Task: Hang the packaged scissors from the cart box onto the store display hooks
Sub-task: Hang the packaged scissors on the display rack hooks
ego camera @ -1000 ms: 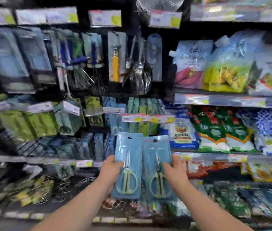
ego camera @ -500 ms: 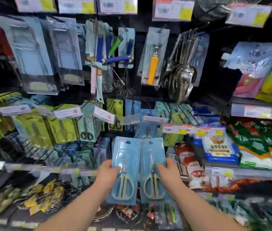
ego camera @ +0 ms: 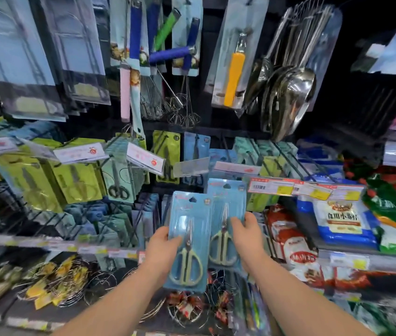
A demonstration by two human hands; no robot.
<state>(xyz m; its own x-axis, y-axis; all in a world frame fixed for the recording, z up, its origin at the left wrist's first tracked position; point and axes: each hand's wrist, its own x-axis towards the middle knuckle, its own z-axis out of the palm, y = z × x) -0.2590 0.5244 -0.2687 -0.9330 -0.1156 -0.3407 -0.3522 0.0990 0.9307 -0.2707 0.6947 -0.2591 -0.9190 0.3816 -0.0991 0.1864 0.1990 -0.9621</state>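
While both packs are up at the scissors row, nothing is hung yet; I judge the step as lining up for a hook. Far left, green carded scissors (ego camera: 75, 183) hang in glossy stacks. My left hand (ego camera: 161, 251) grips the left scissors pack (ego camera: 188, 238) by its lower left edge, thumb across the front. It's a flat blue card with a clear blister, pale green loop handles, steel blades pointing up, and a cut hang hole at the top. The right scissors pack (ego camera: 226, 214), same make, sits just beside it, slightly higher, its edge tucked behind the left one. My right hand (ego camera: 245, 236) holds its right edge, fingers curled over the front. Up and right, black wire hooks (ego camera: 281, 154) carry teal cards. Next move, as I see it: pick a hook, bring one hang hole to the tip and slide it on, one pack at a time. The cart box is out of view.
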